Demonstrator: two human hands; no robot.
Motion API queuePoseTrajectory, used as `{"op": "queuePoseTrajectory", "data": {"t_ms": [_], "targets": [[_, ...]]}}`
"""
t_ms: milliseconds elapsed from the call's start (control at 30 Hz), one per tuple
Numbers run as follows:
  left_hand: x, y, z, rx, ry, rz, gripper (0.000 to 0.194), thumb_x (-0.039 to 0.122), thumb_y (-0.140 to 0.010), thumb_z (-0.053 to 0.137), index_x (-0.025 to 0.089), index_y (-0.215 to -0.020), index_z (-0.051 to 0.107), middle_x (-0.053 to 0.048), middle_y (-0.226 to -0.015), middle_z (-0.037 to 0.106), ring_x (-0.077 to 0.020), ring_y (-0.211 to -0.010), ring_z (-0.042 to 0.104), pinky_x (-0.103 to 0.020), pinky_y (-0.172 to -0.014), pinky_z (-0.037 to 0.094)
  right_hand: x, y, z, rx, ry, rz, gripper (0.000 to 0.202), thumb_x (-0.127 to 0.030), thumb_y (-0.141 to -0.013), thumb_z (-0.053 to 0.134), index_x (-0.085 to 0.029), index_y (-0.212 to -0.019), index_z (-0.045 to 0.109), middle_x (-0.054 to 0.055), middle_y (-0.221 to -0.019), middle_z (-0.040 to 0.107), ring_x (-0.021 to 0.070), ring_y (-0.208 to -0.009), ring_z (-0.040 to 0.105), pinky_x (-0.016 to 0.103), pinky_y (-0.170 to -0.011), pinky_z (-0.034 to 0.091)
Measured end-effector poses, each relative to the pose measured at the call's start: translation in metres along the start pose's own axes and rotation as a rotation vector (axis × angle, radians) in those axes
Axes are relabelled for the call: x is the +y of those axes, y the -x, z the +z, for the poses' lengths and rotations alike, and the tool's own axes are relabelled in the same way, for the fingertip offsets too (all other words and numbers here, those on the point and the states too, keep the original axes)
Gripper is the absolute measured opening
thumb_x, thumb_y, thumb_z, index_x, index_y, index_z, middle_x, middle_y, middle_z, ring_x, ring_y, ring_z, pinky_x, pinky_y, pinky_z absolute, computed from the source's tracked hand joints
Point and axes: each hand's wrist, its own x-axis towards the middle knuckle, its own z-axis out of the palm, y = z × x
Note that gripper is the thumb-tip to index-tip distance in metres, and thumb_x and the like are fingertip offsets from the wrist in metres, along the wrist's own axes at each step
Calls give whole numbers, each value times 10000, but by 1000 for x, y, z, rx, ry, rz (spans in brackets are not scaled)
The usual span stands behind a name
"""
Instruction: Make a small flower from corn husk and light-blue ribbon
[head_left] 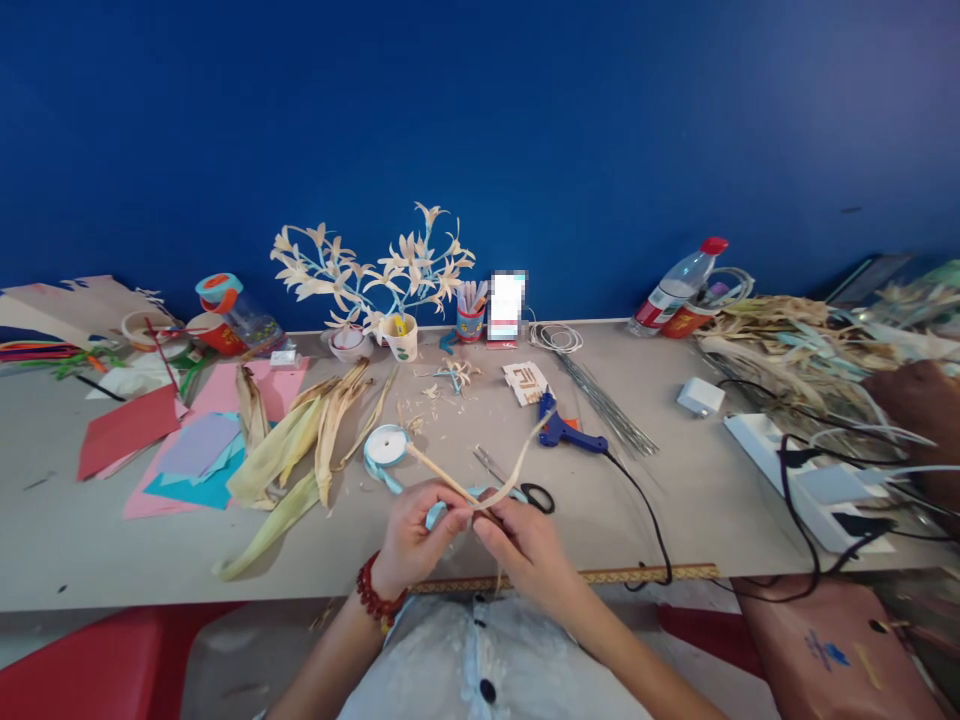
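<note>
My left hand (424,530) and my right hand (523,540) meet above the table's front part, both closed in a pinch. Between their fingertips lies a corn husk strip (517,465), whose free end curves up to the right. A straight, pale, narrow piece (439,470) slants up-left from the same fingers; its kind is unclear. Light blue ribbon or tape (435,514) shows by my left fingers, running near a round spool (387,446). Scissors (538,498) lie just beyond my right hand, partly hidden. A blue glue gun (566,430) rests farther right.
Dried corn husks (300,440) and coloured paper (199,450) lie left. Husk flowers (405,265) stand in cups at the back. Wires (607,405), a bottle (675,290) and a power strip (784,480) with cables lie right, near another person's hand (911,405).
</note>
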Motion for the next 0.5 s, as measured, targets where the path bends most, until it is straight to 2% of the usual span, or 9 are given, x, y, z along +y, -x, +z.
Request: {"op": "queuePoseTrajectory", "data": {"t_ms": [133, 267, 400, 500], "targets": [[2, -2, 0, -47, 1, 56, 119, 236, -875, 556, 180, -783, 608, -13, -670, 620, -138, -635, 567, -257, -629, 438, -3, -6, 3, -8, -36, 19, 446, -487, -977, 353, -183, -758, 595, 5, -651, 512, 149, -622, 474, 254, -589, 314], [1, -1, -2, -97, -19, 81, 130, 260, -876, 551, 180, -791, 609, -30, -696, 633, -153, -664, 577, -278, -650, 449, -1, -8, 4, -82, -323, 36, 508, -555, -945, 390, -177, -618, 488, -28, -586, 392, 114, -558, 371, 242, -541, 281], [-4, 2, -4, -92, 41, 73, 141, 272, -868, 566, 172, -787, 626, -42, -707, 649, -162, -678, 592, -285, -663, 459, -1, -4, 2, -207, -689, 231, 540, -629, -866, 489, -181, -567, 443, -66, -492, 327, 70, -435, 229, 230, -425, 172], [-9, 4, -8, -70, 72, 60, 145, 257, -870, 569, 171, -763, 615, -28, -665, 627, -144, -638, 571, -265, -631, 446, -3, -1, -4, -270, -875, 352, 522, -614, -829, 562, -176, -561, 466, -85, -441, 305, 50, -383, 166, 226, -380, 95]]}}
